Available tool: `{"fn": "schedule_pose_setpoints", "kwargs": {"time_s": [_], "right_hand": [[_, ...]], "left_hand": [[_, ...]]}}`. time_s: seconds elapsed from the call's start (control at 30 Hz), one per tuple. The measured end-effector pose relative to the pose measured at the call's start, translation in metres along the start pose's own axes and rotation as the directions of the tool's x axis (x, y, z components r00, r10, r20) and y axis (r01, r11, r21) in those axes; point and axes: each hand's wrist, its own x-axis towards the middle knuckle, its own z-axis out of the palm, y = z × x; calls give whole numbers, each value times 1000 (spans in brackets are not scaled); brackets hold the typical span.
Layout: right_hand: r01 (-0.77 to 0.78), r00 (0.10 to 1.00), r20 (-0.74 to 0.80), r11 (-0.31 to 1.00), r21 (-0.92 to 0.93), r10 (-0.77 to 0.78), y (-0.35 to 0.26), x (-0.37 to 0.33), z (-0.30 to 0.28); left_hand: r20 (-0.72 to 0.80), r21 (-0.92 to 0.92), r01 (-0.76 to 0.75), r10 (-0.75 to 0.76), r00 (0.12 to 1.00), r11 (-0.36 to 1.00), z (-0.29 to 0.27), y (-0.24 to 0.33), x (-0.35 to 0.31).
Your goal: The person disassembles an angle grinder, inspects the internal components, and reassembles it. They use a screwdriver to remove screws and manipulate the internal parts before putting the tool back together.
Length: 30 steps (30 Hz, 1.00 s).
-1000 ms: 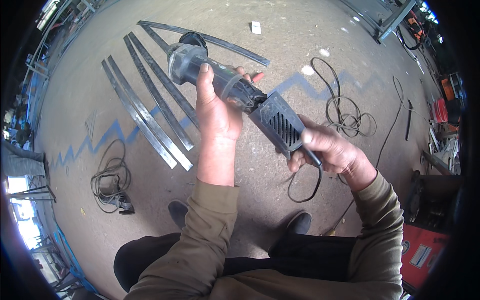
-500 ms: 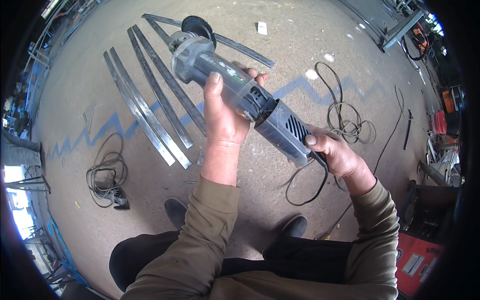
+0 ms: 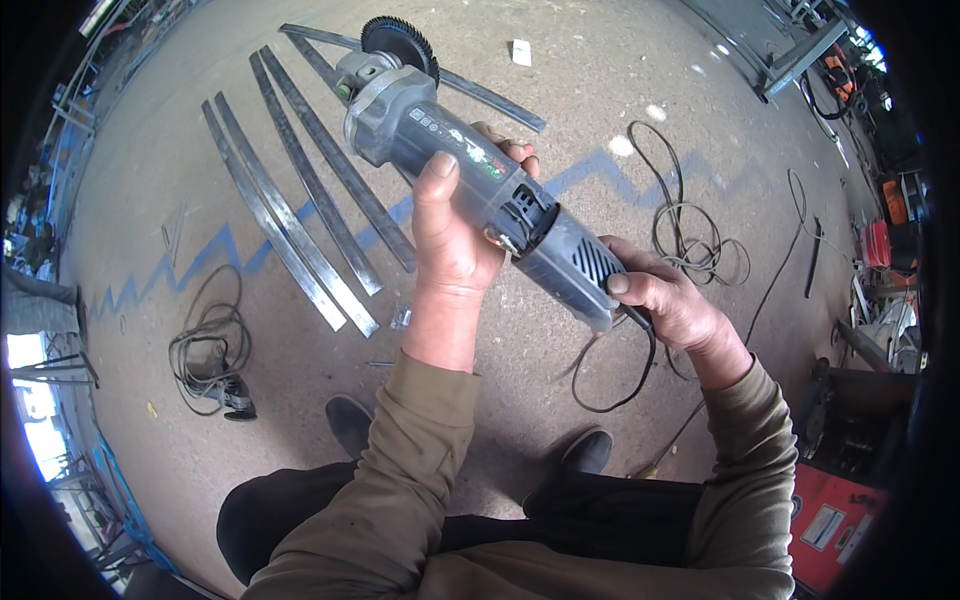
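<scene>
Brown dirt floor [image 3: 600, 90] fills the workshop yard, with a blue zigzag line [image 3: 215, 255] painted across it. Long flat grey metal strips [image 3: 300, 220] lie side by side near the top left of the floor, fanned out like fingers, and nothing is touching them. A loose black cable [image 3: 690, 235] curls on the floor at the right side, and another coiled black cable with a plug [image 3: 205, 350] sits at the left side. The person stands in the middle, and two dark shoes [image 3: 350, 425] show near the bottom. Both hands hold up a big grey angle grinder with a black round disc [image 3: 470, 180] in the air, well above the floor, with the disc end pointing up toward the strips. The left hand [image 3: 455, 235] is wrapped tight around the fat middle of the tool, thumb on top and fingers curled round the far side. The right hand [image 3: 670, 305] is closed around the thin back end, where the tool's own cord hangs down in a loop. I think the work is only at the start: the tool is held and ready, the disc is not on any metal, and no sparks show, so the strips look like they are yet to be worked on.
</scene>
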Motion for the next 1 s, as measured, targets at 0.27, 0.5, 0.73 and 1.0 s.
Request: {"fn": "schedule_pose_setpoints", "kwargs": {"time_s": [0.27, 0.5, 0.73, 1.0], "right_hand": [[-33, 999, -8, 992, 122, 34, 10, 1, -13], [2, 1000, -30, 1000, -20, -3, 6, -3, -3], [1, 999, 40, 999, -44, 0, 8, -2, -8], [-2, 1000, 7, 998, -63, 2, 7, -5, -8]], "left_hand": [[-6, -6, 37, -37, 999, 999, -4, -5, 1], [-28, 24, -9, 10, 1000, 1000, 0, -6, -1], [-43, 43, 53, -51, 998, 998, 4, -2, -6], [-62, 93, 47, -42, 997, 995, 11, -3, -7]]}}
